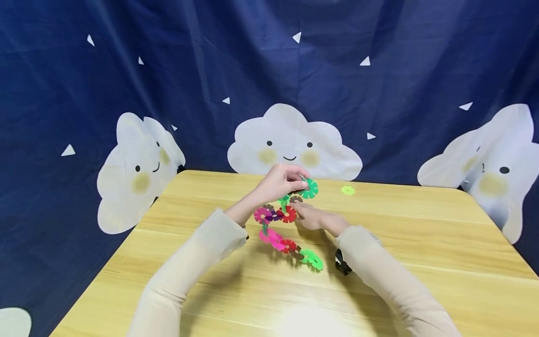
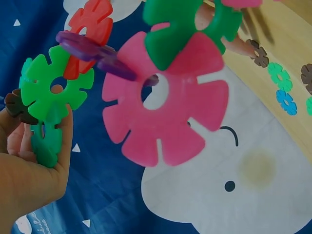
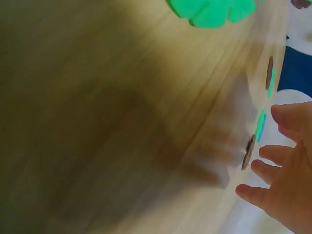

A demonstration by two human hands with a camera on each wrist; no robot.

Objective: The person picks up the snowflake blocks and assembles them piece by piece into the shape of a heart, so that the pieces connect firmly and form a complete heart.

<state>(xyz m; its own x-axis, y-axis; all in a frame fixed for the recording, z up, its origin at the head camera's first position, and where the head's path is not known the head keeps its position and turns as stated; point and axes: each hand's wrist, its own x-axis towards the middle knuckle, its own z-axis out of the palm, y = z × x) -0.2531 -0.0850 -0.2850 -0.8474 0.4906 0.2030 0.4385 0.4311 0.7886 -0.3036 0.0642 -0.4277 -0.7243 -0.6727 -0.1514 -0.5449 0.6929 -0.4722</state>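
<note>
L hand (image 1: 279, 183) has fingers + thumb curled in a pinch on the upper end of a chain of slotted discs (image 1: 275, 239). The L wrist view puts its fingertips round a dark-green disc (image 2: 45, 148), w/ a bright-green disc (image 2: 39, 100) linked just above. A teal-green disc (image 1: 312, 193) sits right at its fingertips in the head view. The rest of the chain hangs below and on the near side of that hand: magenta, purple, red, then pink, red, brown, down to a bright-green end disc (image 1: 313, 261) low over the tabletop (image 1: 400, 243); can't tell if that end touches.

R hand (image 1: 311, 218) is below and to the right of L hand, fingers spread w/ gaps b/w them in the R wrist view, no disc visibly gripped. Its fingertips are close to a brown disc (image 2: 263, 60); contact can't be confirmed. Loose green disc (image 2: 274, 71) and blue disc (image 2: 290, 108) lie near there on the tabletop; a lime disc (image 1: 347, 190) lies farther off, beyond R hand and to its right.

Handling, my guess: discs look like thin plastic, v. light, fairly stiff, a bit slick on the faces. Single discs prob. tough enough; weak pts are the slot joints, since a long dangling chain could twist or pop apart. Best hold: thumb + index on flat faces nr the rim, right by the joint, slots left free; support the chain's mid-section if it swings. Flat loose ones: get a nail under the edge.
</note>
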